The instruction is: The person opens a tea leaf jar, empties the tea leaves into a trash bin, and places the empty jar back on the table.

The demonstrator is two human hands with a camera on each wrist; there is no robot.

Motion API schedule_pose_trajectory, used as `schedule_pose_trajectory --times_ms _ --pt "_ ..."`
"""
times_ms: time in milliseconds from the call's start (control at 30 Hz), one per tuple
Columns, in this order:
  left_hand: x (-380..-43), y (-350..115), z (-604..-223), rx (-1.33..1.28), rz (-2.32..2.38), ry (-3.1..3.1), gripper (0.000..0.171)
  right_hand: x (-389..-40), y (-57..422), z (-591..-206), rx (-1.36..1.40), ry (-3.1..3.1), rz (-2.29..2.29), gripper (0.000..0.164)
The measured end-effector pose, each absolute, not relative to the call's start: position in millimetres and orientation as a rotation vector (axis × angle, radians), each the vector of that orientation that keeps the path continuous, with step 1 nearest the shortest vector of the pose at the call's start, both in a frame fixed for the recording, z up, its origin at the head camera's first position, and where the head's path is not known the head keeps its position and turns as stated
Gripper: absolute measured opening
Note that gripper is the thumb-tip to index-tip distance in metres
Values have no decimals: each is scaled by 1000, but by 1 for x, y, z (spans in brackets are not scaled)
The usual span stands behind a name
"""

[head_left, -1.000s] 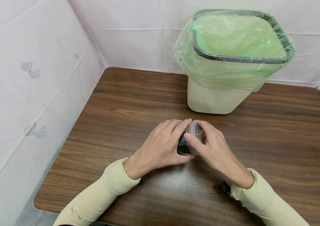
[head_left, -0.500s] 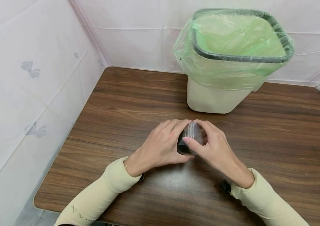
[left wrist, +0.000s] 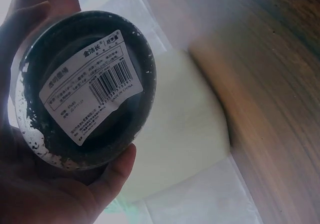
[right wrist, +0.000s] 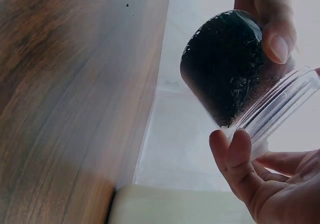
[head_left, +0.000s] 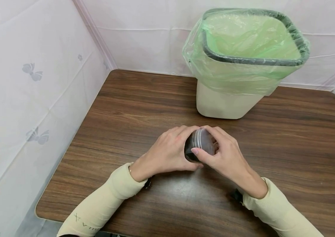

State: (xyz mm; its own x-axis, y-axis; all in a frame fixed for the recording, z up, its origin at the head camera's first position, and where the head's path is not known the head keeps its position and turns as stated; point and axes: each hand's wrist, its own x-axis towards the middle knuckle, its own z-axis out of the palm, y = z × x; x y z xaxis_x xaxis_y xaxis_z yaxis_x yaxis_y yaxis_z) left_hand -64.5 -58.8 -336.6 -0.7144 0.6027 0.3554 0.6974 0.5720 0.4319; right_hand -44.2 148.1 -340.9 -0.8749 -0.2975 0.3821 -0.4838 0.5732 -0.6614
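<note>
A clear plastic jar (head_left: 189, 154) with dark contents is tilted on its side between both hands, above the table. My left hand (head_left: 168, 149) grips the jar's body, fingers over the far side and thumb beneath. The fingers and thumb of my right hand (head_left: 226, 152) curl round the clear ridged lid (head_left: 207, 142), which points to the right. In the left wrist view, the jar's base carries a white barcode label (left wrist: 92, 88). Dark loose material (right wrist: 220, 66) fills much of the jar in the right wrist view.
Behind the hands stands a cream waste bin (head_left: 223, 107) with a green plastic liner (head_left: 232, 82) folded over its dark rim. The brown wood-grain table (head_left: 120, 118) has pale patterned sheeting (head_left: 37, 98) along its left and back sides.
The right hand has turned slightly on the lid, its thumb sliding down toward me. The lid's flat top shows more now. The left hand keeps its grip nearly in place.
</note>
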Motion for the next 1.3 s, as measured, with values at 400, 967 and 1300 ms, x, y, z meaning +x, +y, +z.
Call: schedule_pose_trajectory --times_ms 400,967,1300 --pt "-68 -65 -332 -1117 -1167 -2773 87 -46 149 -344 875 -2358 1207 66" --pt "-73 -67 -334 -1179 -1296 -2853 69 -48 146 -345 1060 -2153 1175 66" --pt "-71 -68 -336 -1168 -1292 -2801 63 -45 151 -343 1080 -2298 1290 71"
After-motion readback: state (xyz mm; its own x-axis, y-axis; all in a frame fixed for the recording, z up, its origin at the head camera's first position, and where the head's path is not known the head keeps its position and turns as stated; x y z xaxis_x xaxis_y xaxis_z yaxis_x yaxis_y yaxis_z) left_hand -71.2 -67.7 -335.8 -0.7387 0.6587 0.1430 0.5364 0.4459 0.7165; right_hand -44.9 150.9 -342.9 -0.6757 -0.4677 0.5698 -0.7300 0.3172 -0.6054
